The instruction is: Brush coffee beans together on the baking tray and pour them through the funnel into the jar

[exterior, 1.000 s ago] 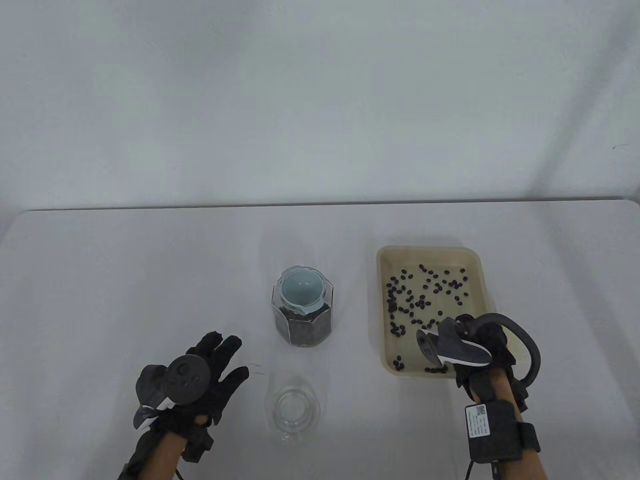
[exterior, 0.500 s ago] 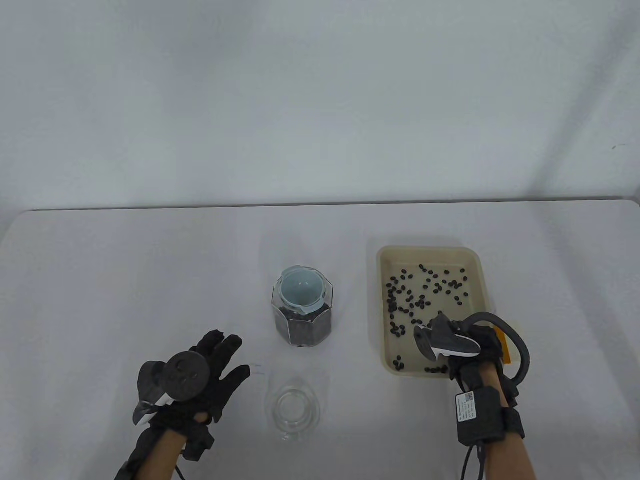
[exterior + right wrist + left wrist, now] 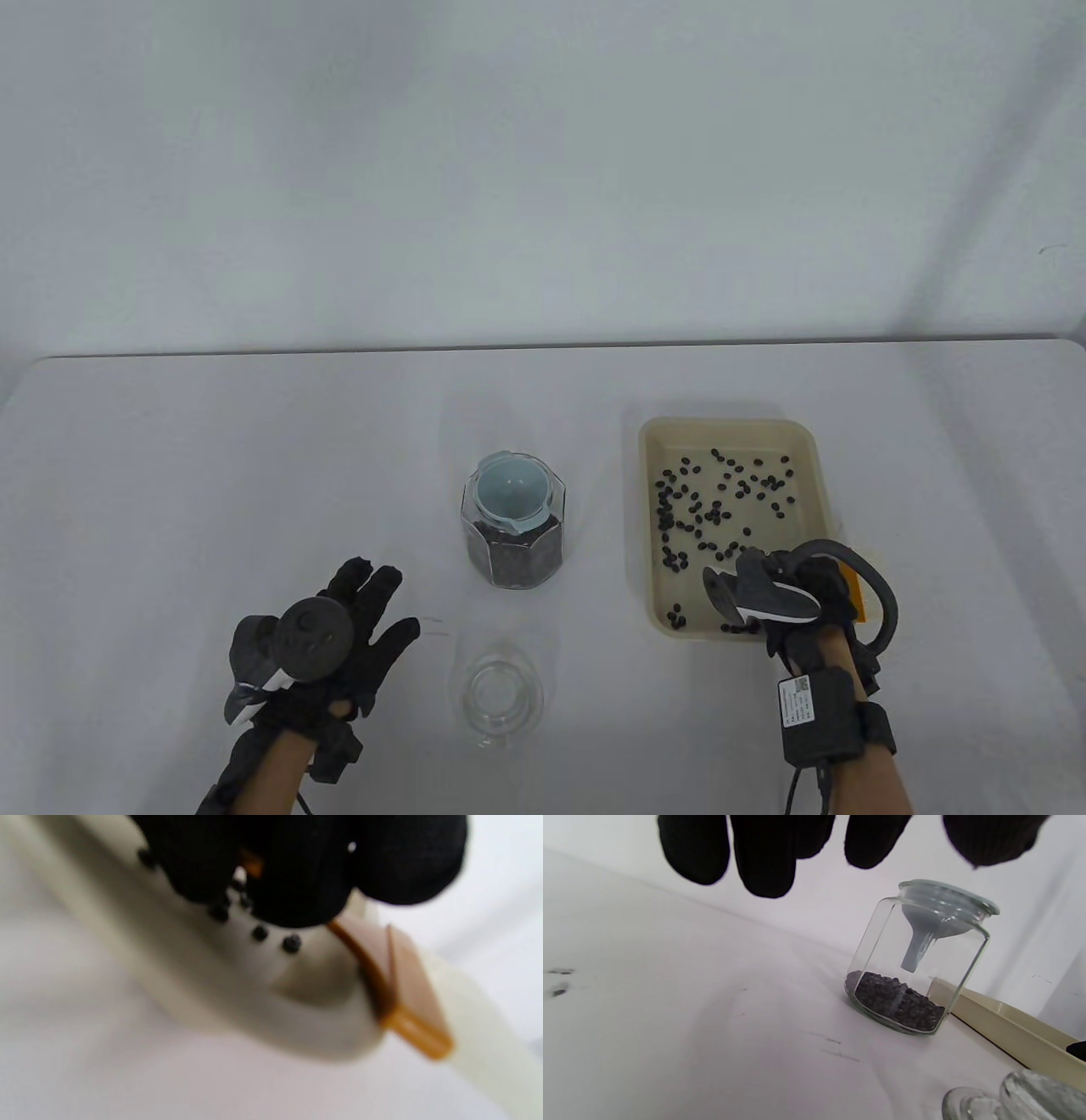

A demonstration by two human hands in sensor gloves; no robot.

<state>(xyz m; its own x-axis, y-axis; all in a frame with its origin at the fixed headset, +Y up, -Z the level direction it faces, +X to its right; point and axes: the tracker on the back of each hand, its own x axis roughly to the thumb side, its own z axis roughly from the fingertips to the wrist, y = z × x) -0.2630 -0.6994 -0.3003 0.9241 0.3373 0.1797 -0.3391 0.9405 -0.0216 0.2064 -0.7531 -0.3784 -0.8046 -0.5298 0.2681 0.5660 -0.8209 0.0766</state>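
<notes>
Many dark coffee beans (image 3: 721, 501) scattered across cream baking tray (image 3: 649, 526).

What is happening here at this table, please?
A person in sensor gloves is gathering coffee beans scattered in a cream baking tray. The right hand holds an orange-brown brush at the tray's near corner. The left hand hovers open beside the jar, which has a funnel seated in its mouth.

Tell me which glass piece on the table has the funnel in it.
The faceted jar behind, holding beans; the clear lid in front has none.
</notes>
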